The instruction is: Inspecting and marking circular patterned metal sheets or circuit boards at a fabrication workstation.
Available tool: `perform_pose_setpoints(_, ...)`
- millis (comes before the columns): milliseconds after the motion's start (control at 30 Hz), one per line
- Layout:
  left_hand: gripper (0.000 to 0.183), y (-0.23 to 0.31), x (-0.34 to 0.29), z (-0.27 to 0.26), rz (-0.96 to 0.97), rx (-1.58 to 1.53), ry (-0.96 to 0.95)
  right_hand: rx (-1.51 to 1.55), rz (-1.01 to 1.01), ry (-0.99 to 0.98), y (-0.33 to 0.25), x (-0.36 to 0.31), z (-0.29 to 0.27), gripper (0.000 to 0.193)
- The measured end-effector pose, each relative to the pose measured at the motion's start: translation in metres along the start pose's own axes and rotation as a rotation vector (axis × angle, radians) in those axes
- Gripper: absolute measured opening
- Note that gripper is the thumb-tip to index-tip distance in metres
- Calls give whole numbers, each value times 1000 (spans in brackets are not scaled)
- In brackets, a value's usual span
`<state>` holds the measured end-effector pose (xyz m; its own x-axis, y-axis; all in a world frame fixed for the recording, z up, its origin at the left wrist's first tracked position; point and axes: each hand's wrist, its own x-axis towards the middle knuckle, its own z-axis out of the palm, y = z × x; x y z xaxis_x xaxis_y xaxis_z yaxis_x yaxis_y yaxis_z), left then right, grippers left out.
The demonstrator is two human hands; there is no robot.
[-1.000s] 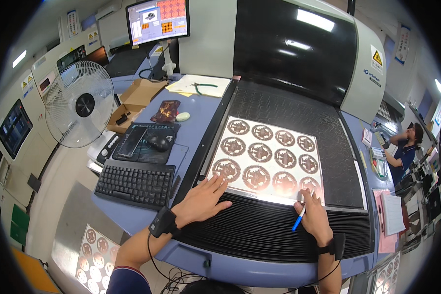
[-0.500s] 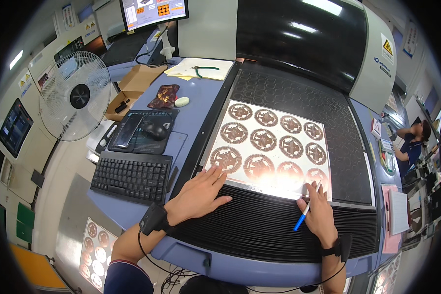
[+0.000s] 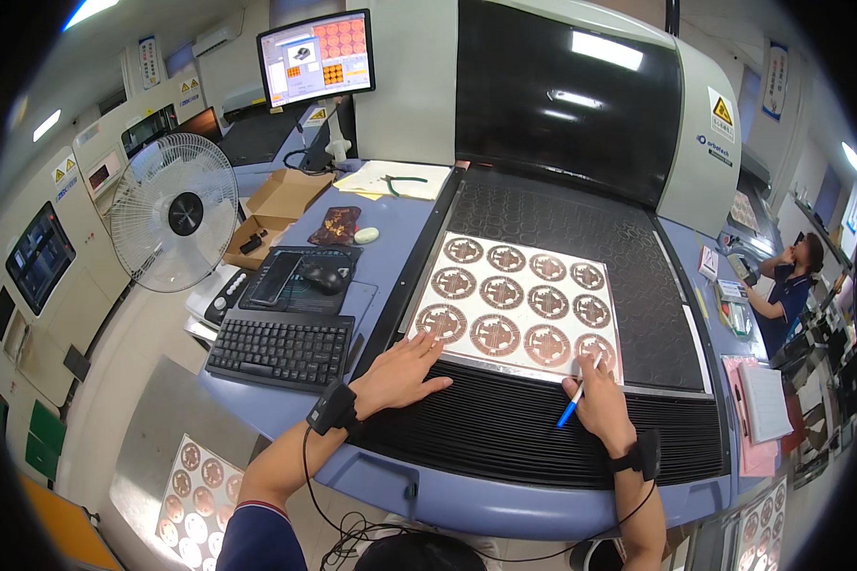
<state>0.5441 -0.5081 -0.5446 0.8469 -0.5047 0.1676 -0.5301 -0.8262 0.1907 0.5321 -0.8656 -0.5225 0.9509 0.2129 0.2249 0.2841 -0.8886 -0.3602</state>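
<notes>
A flat white panel [image 3: 523, 309] printed with rows of copper-coloured round patterns lies on the black machine bed. My left hand [image 3: 400, 374] is open, palm down, its fingertips on the panel's near left corner. Tucked in my right hand [image 3: 602, 398] is a white marker pen [image 3: 568, 413] with a blue end that points down toward me. The fingertips of that hand rest on the panel's near right corner, over the last round pattern. Black bands are strapped round both wrists, each with a small box and a cable.
Left of the bed are a keyboard [image 3: 281, 349], a mouse [image 3: 324, 276], a cardboard box [image 3: 290, 195] and a fan [image 3: 176, 214]. Green-handled pliers [image 3: 397, 183] lie on paper at the back. A dark machine hood [image 3: 567, 105] rises behind. At far right sits another person [image 3: 792, 290].
The view has tilted up, showing more of the monitor and hood. The bright glare on the panel's near edge has faded. Both hands stay at the panel's near corners, the right still with the pen.
</notes>
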Motion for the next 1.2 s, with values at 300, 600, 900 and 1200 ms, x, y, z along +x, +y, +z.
perform_pose_setpoints(300,66,1,-3,6,-21,27,-16,-20,-64,65,12,-2,10,51)
perform_pose_setpoints(600,62,11,-124,-59,-377,-23,562,9,-89,53,24,-8,7,53)
perform_pose_setpoints(900,37,-60,-197,-52,-628,158,692,9,-103,40,18,-3,5,48)
perform_pose_setpoints(1200,30,46,-50,-44,-59,-437,554,381,-307,97,-68,-2,-27,42)
